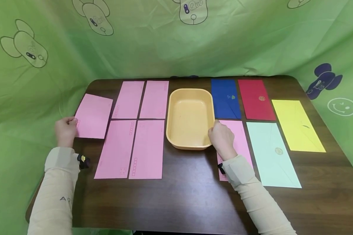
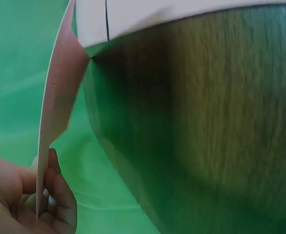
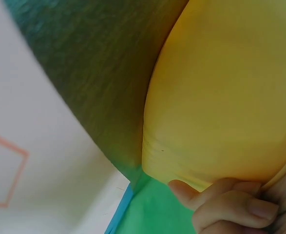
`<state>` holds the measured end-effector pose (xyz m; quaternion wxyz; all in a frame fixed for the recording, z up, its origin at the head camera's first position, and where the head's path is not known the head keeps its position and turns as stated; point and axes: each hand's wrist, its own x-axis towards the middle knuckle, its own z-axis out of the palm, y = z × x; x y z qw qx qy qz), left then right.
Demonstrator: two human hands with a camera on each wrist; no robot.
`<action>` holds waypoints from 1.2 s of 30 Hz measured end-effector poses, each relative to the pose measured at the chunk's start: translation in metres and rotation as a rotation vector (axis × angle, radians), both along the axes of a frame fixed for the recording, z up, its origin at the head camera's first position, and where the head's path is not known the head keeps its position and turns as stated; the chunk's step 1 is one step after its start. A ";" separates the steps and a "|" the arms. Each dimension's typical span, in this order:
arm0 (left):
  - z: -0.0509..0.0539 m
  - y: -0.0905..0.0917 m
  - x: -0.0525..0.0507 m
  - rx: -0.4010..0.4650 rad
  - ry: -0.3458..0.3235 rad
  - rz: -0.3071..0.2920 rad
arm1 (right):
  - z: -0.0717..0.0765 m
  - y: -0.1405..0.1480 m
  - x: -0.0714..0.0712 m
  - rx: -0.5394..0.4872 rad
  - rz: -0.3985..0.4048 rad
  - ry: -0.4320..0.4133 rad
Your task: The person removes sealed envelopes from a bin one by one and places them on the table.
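At the table's left side my left hand [image 1: 65, 130] pinches the edge of a pink envelope [image 1: 94, 116] between thumb and fingers. In the left wrist view that envelope [image 2: 57, 87] is tilted up and bowed, beyond the table's edge. My right hand [image 1: 222, 137] holds the right rim of a yellow plastic basin [image 1: 189, 114], fingers curled against its outer wall [image 3: 216, 112] in the right wrist view. Nothing lies inside the basin. A pink envelope [image 1: 237, 138] lies partly under my right hand and forearm.
Several pink envelopes [image 1: 148, 150] lie flat in rows left of the basin. To its right lie a blue envelope [image 1: 225, 98], a red one [image 1: 254, 104], a yellow one [image 1: 298, 125] and a mint-green one [image 1: 269, 147]. Green printed cloth [image 1: 153, 49] hangs around the brown table [image 1: 179, 199].
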<state>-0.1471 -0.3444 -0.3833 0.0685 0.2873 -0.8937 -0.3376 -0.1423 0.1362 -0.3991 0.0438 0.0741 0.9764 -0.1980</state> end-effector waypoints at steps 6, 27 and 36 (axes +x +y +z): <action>-0.005 -0.008 0.004 -0.011 -0.050 0.010 | 0.001 -0.001 0.000 0.000 0.000 -0.002; -0.024 -0.008 0.000 -0.096 -0.372 -0.213 | -0.001 -0.001 -0.001 0.002 -0.005 -0.012; -0.022 -0.004 0.002 -0.066 -0.400 -0.177 | 0.001 -0.001 0.000 0.017 0.000 -0.023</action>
